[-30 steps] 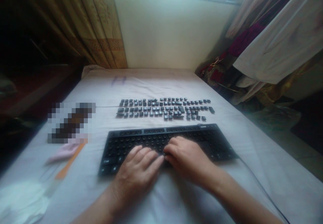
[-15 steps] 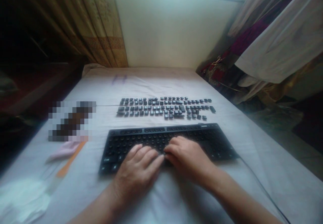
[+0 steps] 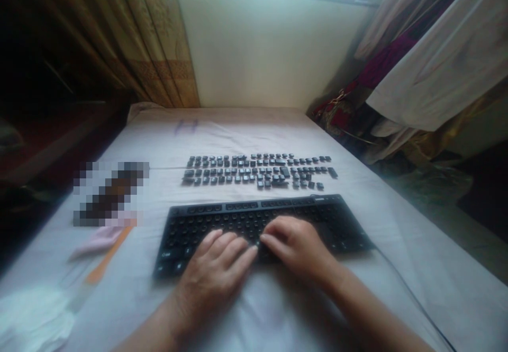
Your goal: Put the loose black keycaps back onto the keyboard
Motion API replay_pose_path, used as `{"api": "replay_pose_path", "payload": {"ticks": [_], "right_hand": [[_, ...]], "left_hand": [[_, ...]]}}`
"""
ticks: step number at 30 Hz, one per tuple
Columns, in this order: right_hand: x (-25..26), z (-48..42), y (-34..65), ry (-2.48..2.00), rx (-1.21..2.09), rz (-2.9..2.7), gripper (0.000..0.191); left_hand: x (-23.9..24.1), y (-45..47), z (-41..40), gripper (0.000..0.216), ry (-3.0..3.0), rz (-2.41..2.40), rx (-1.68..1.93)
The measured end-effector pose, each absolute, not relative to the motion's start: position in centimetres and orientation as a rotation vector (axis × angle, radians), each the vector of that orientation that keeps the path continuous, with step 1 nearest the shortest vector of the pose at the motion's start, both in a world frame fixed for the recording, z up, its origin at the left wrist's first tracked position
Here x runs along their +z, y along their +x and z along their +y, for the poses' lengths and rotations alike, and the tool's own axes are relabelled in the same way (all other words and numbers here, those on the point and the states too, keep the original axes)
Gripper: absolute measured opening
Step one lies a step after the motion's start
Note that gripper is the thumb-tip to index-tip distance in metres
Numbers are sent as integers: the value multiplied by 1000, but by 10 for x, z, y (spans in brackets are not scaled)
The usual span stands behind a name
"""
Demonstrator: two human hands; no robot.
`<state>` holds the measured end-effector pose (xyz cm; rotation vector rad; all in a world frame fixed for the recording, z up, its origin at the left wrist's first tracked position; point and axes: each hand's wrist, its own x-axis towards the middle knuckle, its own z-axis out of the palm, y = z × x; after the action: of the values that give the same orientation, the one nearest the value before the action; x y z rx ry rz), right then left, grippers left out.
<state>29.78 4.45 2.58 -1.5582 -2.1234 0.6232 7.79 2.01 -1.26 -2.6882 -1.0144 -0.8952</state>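
A black computer keyboard (image 3: 242, 219) lies in front of me, with many of its key sockets bare and a few keycaps seated at its lower left corner. My left hand (image 3: 222, 262) rests over its lower left half, fingers stretched out side by side and the thumb pointing towards the middle. Close by, my right hand (image 3: 293, 241) has its thumb and fingertips pinched together just above the lower middle of the keyboard. Whatever is between those fingertips is too small to make out. Behind the keyboard, loose black keycaps (image 3: 230, 172) are laid out in rows.
White cloth (image 3: 166, 145) covers the surface. To the left lie a pixelated dark item (image 3: 115, 190), a pink cloth (image 3: 99, 238), an orange strip (image 3: 111, 254) and a crumpled white thing (image 3: 34, 315). The keyboard's cable (image 3: 413, 291) runs off front right. Curtains (image 3: 154, 39) hang behind.
My right hand has shifted slightly, its fingers now drawn into a tighter pinch. The left hand stays over the keyboard. The whole view has moved a little.
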Motion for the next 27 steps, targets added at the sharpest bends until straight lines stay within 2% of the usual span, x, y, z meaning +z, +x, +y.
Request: {"api": "replay_pose_path", "payload": {"ticks": [11,27], "right_hand": [[30,44,289,-1722,645,-2142,14],[30,41,286,-1733,593,-2178,14]], "left_hand": [[-14,78,21,26,-2694,-1010,-898],[-14,79,21,24,-2674,-1012,-900]]}}
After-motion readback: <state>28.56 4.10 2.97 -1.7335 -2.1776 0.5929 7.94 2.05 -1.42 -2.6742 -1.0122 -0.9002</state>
